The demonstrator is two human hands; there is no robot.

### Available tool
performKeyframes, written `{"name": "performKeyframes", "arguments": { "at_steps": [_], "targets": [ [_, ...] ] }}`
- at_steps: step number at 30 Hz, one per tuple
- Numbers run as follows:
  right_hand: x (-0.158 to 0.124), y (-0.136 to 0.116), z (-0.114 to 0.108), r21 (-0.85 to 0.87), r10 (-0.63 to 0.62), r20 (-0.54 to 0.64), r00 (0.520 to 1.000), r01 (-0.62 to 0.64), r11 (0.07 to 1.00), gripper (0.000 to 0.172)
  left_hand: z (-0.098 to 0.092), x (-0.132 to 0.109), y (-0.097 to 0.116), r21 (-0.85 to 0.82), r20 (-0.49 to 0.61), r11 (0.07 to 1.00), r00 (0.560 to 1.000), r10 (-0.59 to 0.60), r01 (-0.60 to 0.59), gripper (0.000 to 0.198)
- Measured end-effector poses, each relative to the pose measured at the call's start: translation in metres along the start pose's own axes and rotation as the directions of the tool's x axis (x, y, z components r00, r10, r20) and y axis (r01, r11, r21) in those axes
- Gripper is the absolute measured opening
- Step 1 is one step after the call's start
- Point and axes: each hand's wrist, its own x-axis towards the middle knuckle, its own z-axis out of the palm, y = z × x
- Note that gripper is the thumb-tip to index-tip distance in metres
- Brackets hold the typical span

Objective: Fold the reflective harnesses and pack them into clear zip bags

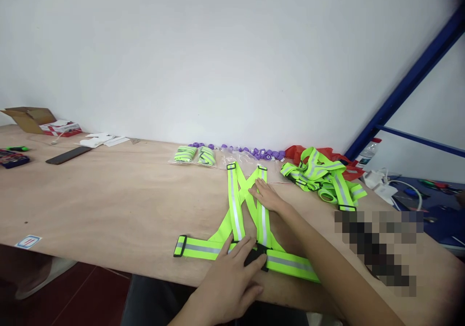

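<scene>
A neon yellow-green reflective harness vest (233, 205) with silver stripes lies spread on the wooden table, its shoulder straps crossing toward the wall. Its waist belt runs sideways near the front edge, with a black slide buckle (180, 246) at the left end. My left hand (232, 272) lies with fingers spread over the belt's middle, partly hiding a black buckle there. Higher up, my right hand (267, 195) rests flat on the right shoulder strap near the crossing, fingers extended. My right forearm covers part of the belt's right side.
More reflective straps (323, 173) are heaped at the right, by red plastic (296, 152) and a bottle (368, 152). Two bagged vests (185, 154) and purple rolls (267, 154) line the wall. Leftward are a dark flat bar (69, 155) and a cardboard box (31, 119). A blue frame (407, 81) slants at right.
</scene>
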Motion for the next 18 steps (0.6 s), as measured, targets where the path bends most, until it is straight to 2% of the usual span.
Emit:
{"name": "performKeyframes", "arguments": {
  "at_steps": [12,18],
  "targets": [
    [0.011,0.003,0.007,0.022,0.022,-0.079,0.997,-0.020,1.000,0.071,0.006,-0.001,-0.001,-0.022,-0.003,1.000,1.000,-0.022,0.022,0.055],
    [0.014,0.002,0.006,0.028,0.054,-0.082,0.995,-0.052,0.998,0.075,0.005,-0.001,-0.001,-0.010,0.001,1.000,1.000,-0.014,0.014,0.055]
  ]
}}
